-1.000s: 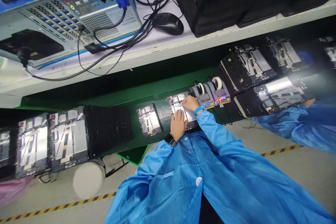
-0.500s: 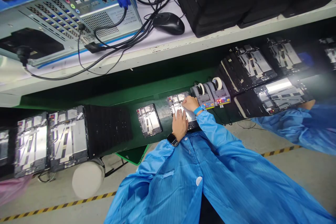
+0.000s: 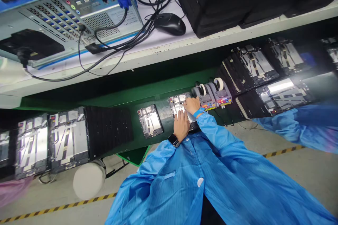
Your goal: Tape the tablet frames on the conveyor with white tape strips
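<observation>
In the head view, the left hand, with a black smartwatch on its wrist, is lying open on a metal-backed tablet panel, and its fingers are spreading flat over the silver plate without closing on anything. The right hand, with a blue wristband, is curling over the upper part of the same panel, and I cannot tell if it is pinching something small or only pressing. The panel is sitting on the green bench, with its far corner just beside an electric tape dispenser, and a second dispenser is standing behind that one. On this side, a slip of the right hand could be knocking the dispensers, and a careless push toward the body could be tipping the panel over the near bench edge, down to the floor. The open room is lying to the left, where a strip of bare green is separating the panel from a smaller panel. Overhead, the white shelf is limiting any high lift, and a co-worker's blue sleeve is staying well apart on the right.
</observation>
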